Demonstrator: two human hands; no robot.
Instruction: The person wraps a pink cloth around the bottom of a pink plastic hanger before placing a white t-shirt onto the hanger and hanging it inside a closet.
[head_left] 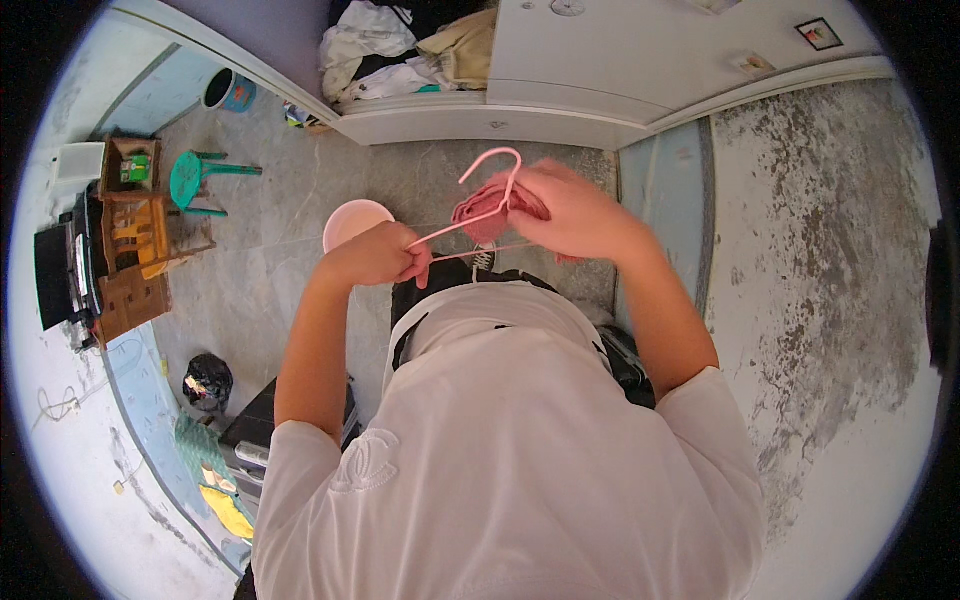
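A pink clothes hanger [500,190] is held up in front of my body, its hook curving upward. My left hand [375,254] is closed round the hanger's left end. My right hand [572,208] grips a bunched, dusty-pink cloth [480,207] by the hanger's neck and right side. What kind of garment or cloth it is cannot be told. The right fingertips are partly hidden by the cloth. Just beyond my left hand, a light pink basin [352,218] is partly covered by that hand.
Ahead stands a white wardrobe [570,60], one section open on piled clothes [400,55]. At left are a green stool [188,180], a wooden chair [140,235] and a blue bucket [238,92]. A black trash bag [207,382] lies lower left. A stained wall [820,250] rises at right.
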